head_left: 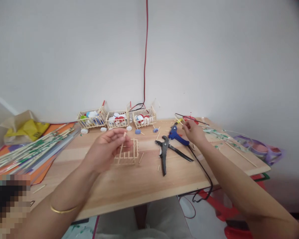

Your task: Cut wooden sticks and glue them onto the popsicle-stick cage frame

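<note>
My left hand (107,146) pinches a short wooden stick (121,149) between thumb and fingers. Just behind and below it, a small frame of wooden sticks (129,156) lies on the table, partly covered by the hand. My right hand (193,130), farther back on the right, is closed on a pale thin wooden stick (178,120) that juts out to the left. Beside that hand lies a blue glue gun (177,136) with a black cord. A black-handled cutter (165,152) lies open between my hands.
Three small stick-built carts (91,120) filled with bottle caps stand along the wall. Bundled sticks (35,146) and a yellow bag (30,130) are at the left. A dark thin rod (201,122) and purple-wrapped tape rolls (261,147) are on the right. Stick offcuts (141,158) lie about.
</note>
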Available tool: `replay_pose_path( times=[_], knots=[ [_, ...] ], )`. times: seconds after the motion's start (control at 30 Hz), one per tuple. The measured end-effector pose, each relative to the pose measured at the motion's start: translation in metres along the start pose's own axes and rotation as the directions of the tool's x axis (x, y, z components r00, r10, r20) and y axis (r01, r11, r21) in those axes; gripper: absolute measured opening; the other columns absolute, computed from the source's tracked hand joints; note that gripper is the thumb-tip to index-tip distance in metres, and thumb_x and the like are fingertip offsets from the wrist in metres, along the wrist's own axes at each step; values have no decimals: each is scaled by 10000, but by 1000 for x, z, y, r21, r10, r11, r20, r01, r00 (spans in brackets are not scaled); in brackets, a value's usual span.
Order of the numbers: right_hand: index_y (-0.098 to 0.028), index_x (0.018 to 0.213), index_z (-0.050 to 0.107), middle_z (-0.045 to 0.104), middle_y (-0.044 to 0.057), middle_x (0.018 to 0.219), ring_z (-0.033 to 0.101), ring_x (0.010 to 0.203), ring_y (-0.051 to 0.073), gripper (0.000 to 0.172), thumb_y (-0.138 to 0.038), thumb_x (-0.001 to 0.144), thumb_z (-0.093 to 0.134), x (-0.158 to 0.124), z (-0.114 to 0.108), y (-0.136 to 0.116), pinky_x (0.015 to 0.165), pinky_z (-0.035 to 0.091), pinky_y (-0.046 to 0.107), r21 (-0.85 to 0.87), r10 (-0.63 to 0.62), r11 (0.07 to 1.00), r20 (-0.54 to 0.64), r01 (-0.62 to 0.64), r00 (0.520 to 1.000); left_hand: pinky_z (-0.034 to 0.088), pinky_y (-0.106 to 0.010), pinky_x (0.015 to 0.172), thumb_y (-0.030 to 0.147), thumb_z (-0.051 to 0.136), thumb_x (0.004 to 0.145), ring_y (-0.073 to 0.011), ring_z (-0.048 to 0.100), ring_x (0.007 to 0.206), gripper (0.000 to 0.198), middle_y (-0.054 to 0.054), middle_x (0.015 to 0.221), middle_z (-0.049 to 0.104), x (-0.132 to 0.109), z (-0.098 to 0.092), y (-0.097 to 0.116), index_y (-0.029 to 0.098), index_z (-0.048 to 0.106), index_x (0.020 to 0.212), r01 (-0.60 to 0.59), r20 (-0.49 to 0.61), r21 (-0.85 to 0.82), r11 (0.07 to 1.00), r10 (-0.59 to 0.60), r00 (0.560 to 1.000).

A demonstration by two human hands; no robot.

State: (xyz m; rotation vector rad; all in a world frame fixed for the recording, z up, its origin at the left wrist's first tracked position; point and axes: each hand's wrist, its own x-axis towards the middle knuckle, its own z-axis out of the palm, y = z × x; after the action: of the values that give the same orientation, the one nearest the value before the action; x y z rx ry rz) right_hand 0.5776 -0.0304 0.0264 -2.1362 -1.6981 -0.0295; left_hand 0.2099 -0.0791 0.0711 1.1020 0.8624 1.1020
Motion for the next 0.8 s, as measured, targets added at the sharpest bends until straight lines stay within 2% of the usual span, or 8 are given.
replay_pose_path(
  times=[0.07, 0.1, 0.17, 0.27, 0.37, 0.47, 0.57, 0.8],
  knots=[
    [-171, 1133, 551, 698, 66, 950, 632, 832, 182, 276, -286, 918, 420, -13, -7, -28, 743, 449, 273, 121, -123, 985, 3, 121, 992, 493, -206, 505, 259, 733, 710, -82, 576, 544, 322, 10, 770, 653, 5, -21, 8, 201, 581, 987, -47, -75, -14, 999, 46, 996],
    [-168, 1121, 565, 700, 58, 930, 631, 826, 176, 272, -293, 909, 451, -20, -9, -45, 737, 452, 268, 296, -227, 929, -17, 222, 974, 375, -147, 411, 277, 711, 729, -41, 463, 448, 302, 23, 729, 632, 8, -31, 10, 202, 581, 991, -105, -97, 1, 994, 104, 990],
    [-188, 995, 631, 699, 37, 909, 622, 799, 165, 212, -323, 891, 504, -35, -13, -81, 710, 449, 257, 498, -371, 800, -24, 333, 928, 250, -127, 380, 300, 693, 743, -27, 360, 419, 306, 41, 661, 581, 13, -47, 11, 188, 593, 1010, -187, -168, 105, 977, 203, 965],
    [-190, 868, 661, 690, 19, 825, 597, 737, 144, 137, -286, 863, 564, -54, -8, -132, 671, 435, 245, 601, -482, 688, -38, 405, 875, 209, -147, 405, 336, 690, 739, -41, 322, 437, 290, 72, 562, 458, 17, -62, 6, 162, 617, 958, -180, -231, 287, 941, 250, 940],
    [-182, 804, 665, 678, 20, 776, 593, 737, 138, 111, -233, 858, 583, -62, 7, -166, 681, 428, 247, 612, -603, 613, -47, 500, 796, 226, -176, 435, 382, 653, 765, -61, 322, 454, 243, 70, 529, 412, 16, -71, -1, 151, 637, 837, -132, -189, 465, 875, 244, 951],
    [-183, 798, 664, 683, 24, 771, 595, 731, 140, 117, -212, 869, 577, -60, 25, -180, 688, 426, 258, 609, -683, 568, -26, 554, 730, 369, -210, 559, 403, 622, 787, -117, 495, 603, 245, 16, 655, 575, 15, -74, -5, 161, 656, 800, -135, -90, 589, 797, 231, 969],
    [-185, 808, 671, 687, 34, 793, 599, 766, 154, 112, -214, 872, 583, -55, 39, -182, 716, 427, 274, 589, -710, 558, -27, 585, 703, 423, -257, 718, 419, 603, 804, -175, 581, 792, 262, -23, 826, 668, 15, -75, -6, 167, 674, 809, -155, 10, 688, 709, 205, 979],
    [-194, 833, 690, 695, 45, 814, 607, 793, 167, 111, -226, 873, 591, -53, 53, -184, 747, 435, 295, 598, -716, 548, -27, 585, 697, 399, -247, 625, 426, 546, 837, -161, 564, 688, 280, -15, 732, 643, 18, -74, -13, 184, 675, 778, -224, 126, 859, 461, 233, 964]
  ],
)
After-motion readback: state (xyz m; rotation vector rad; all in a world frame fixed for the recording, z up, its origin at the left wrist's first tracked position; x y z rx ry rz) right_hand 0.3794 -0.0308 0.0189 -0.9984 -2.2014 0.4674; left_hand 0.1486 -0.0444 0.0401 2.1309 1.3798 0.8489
